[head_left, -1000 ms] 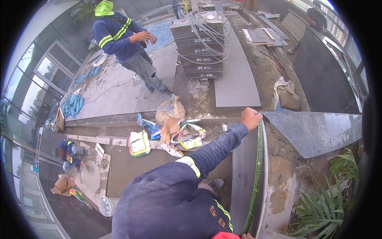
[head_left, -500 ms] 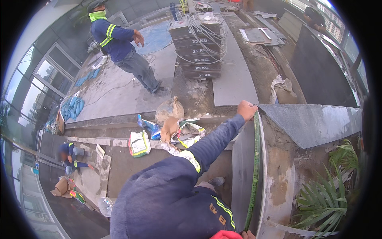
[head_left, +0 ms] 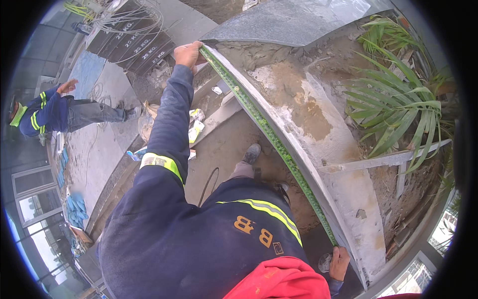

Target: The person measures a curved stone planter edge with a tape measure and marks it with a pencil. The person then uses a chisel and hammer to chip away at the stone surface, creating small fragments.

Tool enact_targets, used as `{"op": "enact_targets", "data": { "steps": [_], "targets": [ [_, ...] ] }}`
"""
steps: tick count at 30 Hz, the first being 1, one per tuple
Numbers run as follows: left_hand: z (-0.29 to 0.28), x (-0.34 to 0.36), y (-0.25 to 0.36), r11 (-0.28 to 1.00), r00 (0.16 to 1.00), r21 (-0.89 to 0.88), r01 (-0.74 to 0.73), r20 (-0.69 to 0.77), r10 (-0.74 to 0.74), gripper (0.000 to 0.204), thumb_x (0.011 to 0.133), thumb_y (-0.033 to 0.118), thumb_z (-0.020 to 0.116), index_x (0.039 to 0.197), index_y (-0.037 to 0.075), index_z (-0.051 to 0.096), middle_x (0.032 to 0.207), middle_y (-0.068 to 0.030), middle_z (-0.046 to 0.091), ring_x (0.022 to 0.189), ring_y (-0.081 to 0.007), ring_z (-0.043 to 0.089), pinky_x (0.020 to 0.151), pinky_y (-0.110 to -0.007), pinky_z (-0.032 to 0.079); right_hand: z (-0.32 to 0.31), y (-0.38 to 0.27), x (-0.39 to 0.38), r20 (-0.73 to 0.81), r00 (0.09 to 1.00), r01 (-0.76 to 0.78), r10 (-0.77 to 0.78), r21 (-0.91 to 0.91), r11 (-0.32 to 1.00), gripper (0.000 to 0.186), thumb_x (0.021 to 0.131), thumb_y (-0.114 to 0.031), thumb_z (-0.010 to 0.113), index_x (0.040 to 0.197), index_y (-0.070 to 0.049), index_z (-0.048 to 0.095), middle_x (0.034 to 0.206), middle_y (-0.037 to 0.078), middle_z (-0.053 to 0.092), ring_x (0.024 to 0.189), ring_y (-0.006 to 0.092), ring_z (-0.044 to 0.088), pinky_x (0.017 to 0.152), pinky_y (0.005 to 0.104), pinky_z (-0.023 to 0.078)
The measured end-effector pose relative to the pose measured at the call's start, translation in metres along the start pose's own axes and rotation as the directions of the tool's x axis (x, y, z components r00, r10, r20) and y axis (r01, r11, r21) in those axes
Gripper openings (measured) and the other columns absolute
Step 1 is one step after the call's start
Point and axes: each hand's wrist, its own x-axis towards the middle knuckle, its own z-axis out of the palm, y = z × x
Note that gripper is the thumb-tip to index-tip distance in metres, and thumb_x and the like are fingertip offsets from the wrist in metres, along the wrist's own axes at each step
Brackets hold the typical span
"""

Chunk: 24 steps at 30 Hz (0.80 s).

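Left hand (head_left: 188,55), arm (head_left: 175,107) outstretched, holds green tape (head_left: 272,137) with right hand (head_left: 340,264) nearer.

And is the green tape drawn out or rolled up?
Drawn out: the green tape spans from the left hand to the right hand.

The head-worn fisheye looks down over the wearer's torso (head_left: 199,234).

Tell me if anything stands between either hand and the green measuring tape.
Nothing visible does. The left hand is at the far end of the green measuring tape, the right hand at its near end, and nothing visible lies across the stretch between them.
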Motion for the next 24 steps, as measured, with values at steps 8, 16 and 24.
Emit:
{"op": "enact_targets", "data": {
  "steps": [8,16,24],
  "targets": [
    [-0.036,0.088,-0.038,0.992,0.985,-0.032,0.124,0.125,-0.12,0.03,0.091,0.019,0.07,0.106,-0.007,0.066,0.1,-0.0177,0.072,0.09,-0.0308,0.074,0.082,-0.043,0.063,-0.035,0.158,-0.109,-0.449,0.851,-0.358,0.272,-0.118,0.926,0.024,0.1,-0.018,0.055,0.096,0.004,0.065,0.089,0.025,0.059,0.084,0.0458,0.058,0.074,0.052,0.044],
    [-0.056,0.155,-0.029,0.906,0.948,0.384,0.177,0.182,-0.262,0.051,0.1,0.039,0.058,0.136,0.003,0.061,0.13,-0.0103,0.067,0.117,-0.0242,0.064,0.101,-0.036,0.048,-0.072,0.23,-0.211,-0.724,0.55,-0.675,0.416,-0.092,0.732,0.03,0.1,-0.034,0.062,0.099,-0.005,0.067,0.098,0.018,0.062,0.096,0.0419,0.061,0.083,0.0508,0.046],
    [-0.036,0.134,-0.013,0.888,0.91,0.389,0.246,0.222,-0.349,0.056,0.101,0.044,0.047,0.139,0.003,0.057,0.134,-0.0121,0.064,0.119,-0.0254,0.064,0.104,-0.036,0.047,-0.094,0.255,-0.255,-0.757,0.288,-0.858,0.586,0.068,0.51,0.039,0.102,-0.043,0.055,0.103,-0.007,0.069,0.1,0.018,0.063,0.1,0.0393,0.062,0.085,0.049,0.047]
  ]
}}
